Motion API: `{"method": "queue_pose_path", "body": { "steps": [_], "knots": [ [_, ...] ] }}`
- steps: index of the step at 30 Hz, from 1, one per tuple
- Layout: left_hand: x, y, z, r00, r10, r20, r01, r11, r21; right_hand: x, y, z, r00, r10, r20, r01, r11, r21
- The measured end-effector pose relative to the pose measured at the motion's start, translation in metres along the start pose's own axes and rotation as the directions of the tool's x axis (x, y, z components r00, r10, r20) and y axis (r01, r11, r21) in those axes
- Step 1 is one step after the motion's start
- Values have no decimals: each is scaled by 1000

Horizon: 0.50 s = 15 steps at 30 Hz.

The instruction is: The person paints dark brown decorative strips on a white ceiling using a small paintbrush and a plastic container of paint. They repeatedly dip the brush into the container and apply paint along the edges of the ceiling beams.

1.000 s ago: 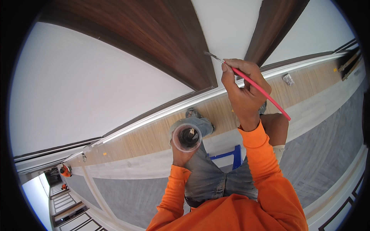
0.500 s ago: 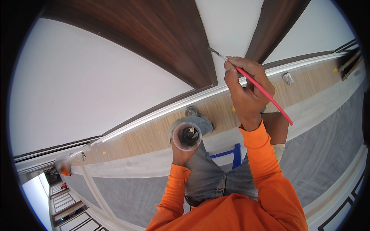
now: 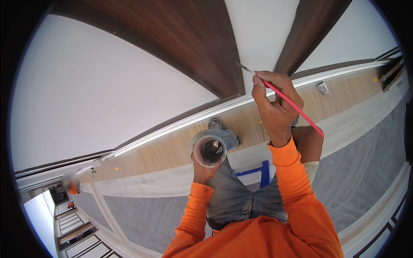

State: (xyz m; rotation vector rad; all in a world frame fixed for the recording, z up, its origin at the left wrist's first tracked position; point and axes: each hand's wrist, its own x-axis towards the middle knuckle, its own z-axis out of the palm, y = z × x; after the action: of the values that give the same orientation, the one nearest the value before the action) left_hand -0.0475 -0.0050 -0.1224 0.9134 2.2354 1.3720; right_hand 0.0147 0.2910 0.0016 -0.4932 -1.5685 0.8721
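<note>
Slim paintbrush with red-pink handle, metal ferrule and dark bristles (image 3: 297, 106): sitting in the right hand (image 3: 278, 101), thumb and fingers closing together on it near the ferrule. Handle is slanting down to the right, back end sticking out past the hand. Bristle tip is pointing up-left at the right edge of a dark brown wood-grain panel (image 3: 180, 41), where it's meeting a white wall strip (image 3: 260, 34). Can't tell whether bristles are touching or just off it.

Round clear plastic cup (image 3: 197, 151): left hand (image 3: 204, 171) is clamping it from below, most fingers hiding behind it. It's holding dark contents (image 3: 210, 152), with a small pale piece showing inside. Cup is sitting in front of the legs in worn blue-grey jeans (image 3: 230, 189), well apart from the brush.

Further out: second dark brown wood-grain panel (image 3: 307, 32) is standing right of the white strip. White baseboard (image 3: 172, 122) is running under both, light wood-look flooring (image 3: 167, 142) alongside. Small clear packet (image 3: 323, 88) is lying on that flooring, right of the right hand. Blue frame-like object (image 3: 265, 174) is showing between the legs.
</note>
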Motion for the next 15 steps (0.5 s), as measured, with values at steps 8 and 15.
{"method": "queue_pose_path", "body": {
  "steps": [8, 15],
  "knots": [
    [7, 10, -6, 998, 22, -65, -28, 996, -90, -46, 18, -28, 930, 362, 64, -365, 891, 271],
    [-12, 5, -18, 995, 35, -98, -46, 993, -113, -98, 27, -60, 762, 583, 282, -640, 745, 187]
  ]
}}
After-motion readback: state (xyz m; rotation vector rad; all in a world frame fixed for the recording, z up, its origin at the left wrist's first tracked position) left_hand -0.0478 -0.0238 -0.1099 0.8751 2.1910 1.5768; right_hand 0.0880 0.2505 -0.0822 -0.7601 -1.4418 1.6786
